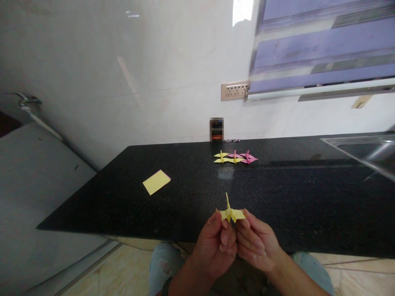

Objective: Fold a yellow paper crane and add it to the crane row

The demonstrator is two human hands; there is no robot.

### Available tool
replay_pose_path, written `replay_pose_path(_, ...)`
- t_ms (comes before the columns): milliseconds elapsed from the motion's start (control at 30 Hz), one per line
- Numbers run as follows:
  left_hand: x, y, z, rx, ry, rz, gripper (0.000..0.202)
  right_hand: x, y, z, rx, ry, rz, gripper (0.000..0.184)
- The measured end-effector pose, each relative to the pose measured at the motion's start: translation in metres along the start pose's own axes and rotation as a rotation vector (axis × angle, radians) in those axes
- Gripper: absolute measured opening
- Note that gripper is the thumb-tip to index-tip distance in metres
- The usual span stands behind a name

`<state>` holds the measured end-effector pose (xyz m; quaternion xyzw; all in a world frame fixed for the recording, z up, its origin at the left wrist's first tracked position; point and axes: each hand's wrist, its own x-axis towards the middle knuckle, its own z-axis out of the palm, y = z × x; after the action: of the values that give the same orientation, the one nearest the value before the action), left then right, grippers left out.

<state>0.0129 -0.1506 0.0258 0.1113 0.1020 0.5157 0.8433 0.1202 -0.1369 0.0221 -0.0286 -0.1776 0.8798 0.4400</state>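
Note:
A yellow origami crane (228, 213) is held up over the counter's front edge, its wings spread and one thin point sticking up. My left hand (216, 242) pinches the left wing between thumb and fingers. On the other side, my right hand (259, 240) pinches the right wing the same way. Farther back on the black counter stand several finished paper cranes, with yellow cranes (221, 158) on the left and pink cranes (248, 158) on the right. To the left lies a small stack of yellow paper (156, 182), with a pink edge showing beneath it.
The black stone countertop (191, 197) runs along a pale wall. A dark, blurred-out box (217, 130) stands against the wall beside a patterned pen-like stick (232, 141). A metal sink (367, 152) is set in at the right. A socket strip (236, 90) and purple blind (308, 45) are above.

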Motion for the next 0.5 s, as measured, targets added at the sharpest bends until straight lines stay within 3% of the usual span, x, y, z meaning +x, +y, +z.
replay_pose_path(367, 0.0029, -0.0003, -0.0037, -0.006, -0.016, 0.021, 0.028, 0.0028, 0.0046, -0.0089, 0.06, -0.058, -0.069, 0.04)
replay_pose_path(500, 0.0095, 0.0083, -0.0063, 0.189, 0.0, 0.049, 0.023, 0.0062, -0.0035, -0.0106, 0.006, -0.008, -0.052, 0.041)
